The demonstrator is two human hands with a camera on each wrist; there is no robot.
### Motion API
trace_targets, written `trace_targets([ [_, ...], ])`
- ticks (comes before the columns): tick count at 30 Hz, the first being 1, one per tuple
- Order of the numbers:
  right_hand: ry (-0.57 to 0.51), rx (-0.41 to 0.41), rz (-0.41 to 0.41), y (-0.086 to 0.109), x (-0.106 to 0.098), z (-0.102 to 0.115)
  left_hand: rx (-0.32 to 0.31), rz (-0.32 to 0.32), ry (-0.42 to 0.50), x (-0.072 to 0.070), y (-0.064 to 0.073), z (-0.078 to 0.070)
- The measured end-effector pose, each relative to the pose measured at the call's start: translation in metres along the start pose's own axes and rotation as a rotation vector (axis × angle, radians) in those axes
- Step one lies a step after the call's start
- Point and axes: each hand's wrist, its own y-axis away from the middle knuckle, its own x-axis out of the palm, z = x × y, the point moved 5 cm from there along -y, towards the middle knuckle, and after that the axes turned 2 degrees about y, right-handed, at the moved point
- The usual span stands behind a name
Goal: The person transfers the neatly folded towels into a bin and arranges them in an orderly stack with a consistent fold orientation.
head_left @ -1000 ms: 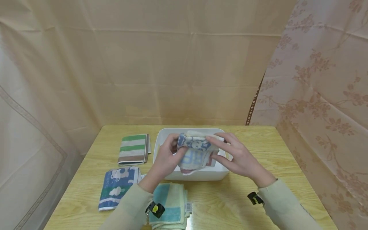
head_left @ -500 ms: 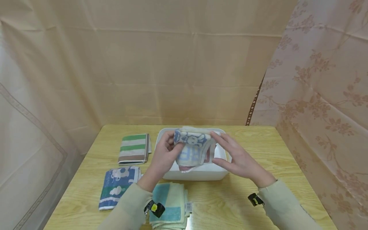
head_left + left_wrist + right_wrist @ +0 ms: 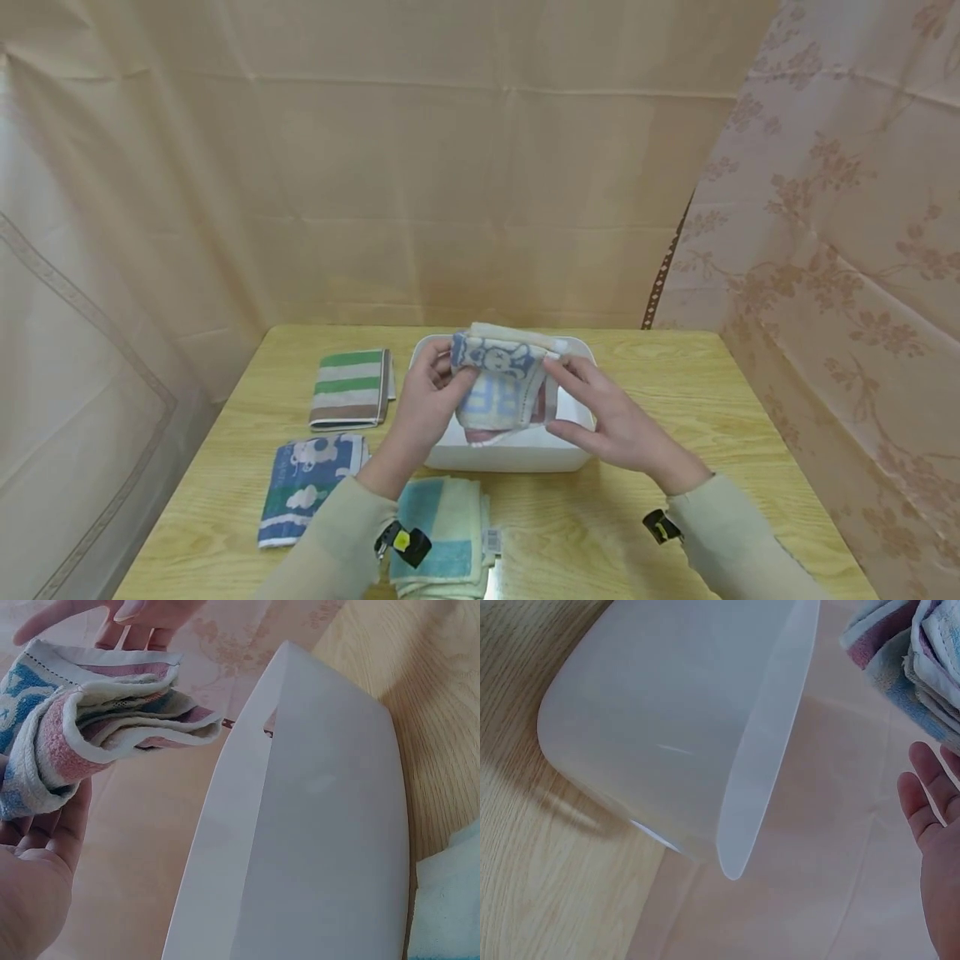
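The towel [image 3: 495, 400], white with blue and pink patterning, is folded over in layers and held up above the box [image 3: 510, 458], clear of its rim. Its upper part is turned over in a blue-patterned band, and its edges are loose and uneven. The left hand [image 3: 431, 404] is clamped on the towel's left end, thumb in front and fingers behind. The right hand [image 3: 615, 421] has its fingers fairly straight and spread from the thumb, with a fingertip at the towel's right edge.

The box is white, smooth and rounded at the corners, and stands upright on the counter [image 3: 652, 542], which has a pale wood grain. Left of the box lies a striped towel [image 3: 347, 387] in green, grey and brown, folded flat. Nearer the person is a blue towel [image 3: 307, 487] with white figures, partly covered by the left sleeve [image 3: 337, 542]. In front of the box lies a cream-and-teal towel [image 3: 453, 525], folded, with a label [image 3: 492, 542] at its right side. Black devices [image 3: 662, 527] sit at both wrists. Behind the counter hangs a beige curtain [image 3: 472, 200]; a floral curtain [image 3: 840, 250] hangs at the right.
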Motion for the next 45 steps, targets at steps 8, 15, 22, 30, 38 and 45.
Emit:
trace_targets([
  [8, 0.006, 0.040, 0.031, 0.001, 0.007, -0.002, -0.032, -0.006, 0.007, 0.001, -0.001, 0.000],
  [15, 0.018, 0.061, 0.025, 0.002, 0.011, -0.004, -0.053, -0.003, 0.001, 0.002, -0.004, 0.003],
  [22, 0.010, 0.147, 0.065, 0.003, 0.017, -0.007, -0.100, 0.026, 0.036, 0.000, -0.002, 0.009],
  [30, 0.017, 0.171, 0.090, 0.001, 0.026, -0.009, -0.023, 0.088, 0.059, -0.005, 0.000, 0.012],
  [38, 0.012, 0.140, 0.096, -0.001, 0.033, -0.011, -0.001, 0.109, -0.100, -0.011, 0.000, 0.013],
  [45, 0.012, 0.159, 0.126, -0.003, 0.036, -0.011, 0.023, 0.112, -0.223, -0.015, 0.001, 0.016],
])
